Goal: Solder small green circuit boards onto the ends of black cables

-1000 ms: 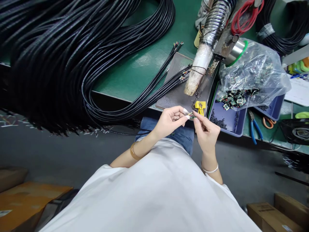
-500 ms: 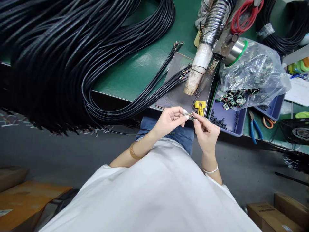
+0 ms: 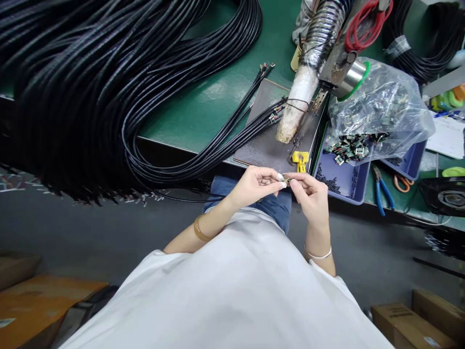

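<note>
My left hand (image 3: pixel 256 185) pinches thin coloured wires (image 3: pixel 286 180) between thumb and forefinger, and pale covers sit on those fingertips. My right hand (image 3: pixel 310 193) meets it from the other side, its thumb and forefinger closed on the same wires. The fingers hide most of what is held, so the wire ends are hard to make out. A black cable (image 3: pixel 189 199) runs in from the left and passes behind my left forearm. Just beyond my fingers, a yellow-handled clip-like tool (image 3: pixel 301 159) lies at the edge of a dark board (image 3: pixel 256 148).
Big bundles of black cable (image 3: pixel 152 82) cover the bench's left side. Several stripped cable ends (image 3: pixel 276 114) rest on the board, below a duct hose (image 3: pixel 296 104). To the right are a purple tray (image 3: pixel 358 196) of small parts, a plastic bag (image 3: pixel 385 97) and blue-handled pliers (image 3: pixel 382 191).
My hands have drawn slightly closer together, and the fingertips now cover more of the wires. My left fingers have shifted a little right and down.
</note>
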`<state>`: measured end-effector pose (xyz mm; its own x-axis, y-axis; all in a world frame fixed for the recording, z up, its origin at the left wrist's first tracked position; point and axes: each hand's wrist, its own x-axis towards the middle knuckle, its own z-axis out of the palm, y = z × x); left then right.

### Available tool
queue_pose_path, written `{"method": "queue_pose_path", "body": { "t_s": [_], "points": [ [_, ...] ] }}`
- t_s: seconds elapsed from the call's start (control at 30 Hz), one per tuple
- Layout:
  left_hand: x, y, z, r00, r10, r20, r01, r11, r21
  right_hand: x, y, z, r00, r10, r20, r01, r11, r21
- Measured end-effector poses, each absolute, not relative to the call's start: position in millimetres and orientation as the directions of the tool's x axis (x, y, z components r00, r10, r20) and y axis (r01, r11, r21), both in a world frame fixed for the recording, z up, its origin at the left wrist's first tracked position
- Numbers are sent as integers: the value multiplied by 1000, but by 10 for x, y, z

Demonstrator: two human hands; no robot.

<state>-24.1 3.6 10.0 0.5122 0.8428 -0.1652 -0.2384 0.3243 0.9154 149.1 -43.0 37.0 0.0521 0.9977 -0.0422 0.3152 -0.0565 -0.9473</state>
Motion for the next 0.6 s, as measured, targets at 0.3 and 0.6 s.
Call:
{"method": "queue_pose_path", "body": {
  "t_s": [0.3, 0.6],
  "points": [
    [-188, 67, 62, 397, 909, -123, -285, 250, 925, 1441, -522, 377, 64, 918, 391, 682, 246, -689],
    [-183, 89, 47, 360, 930, -67, -285, 178, 942, 1419, -535, 282, -54, 864, 501, 758, 362, -542]
  ]
}}
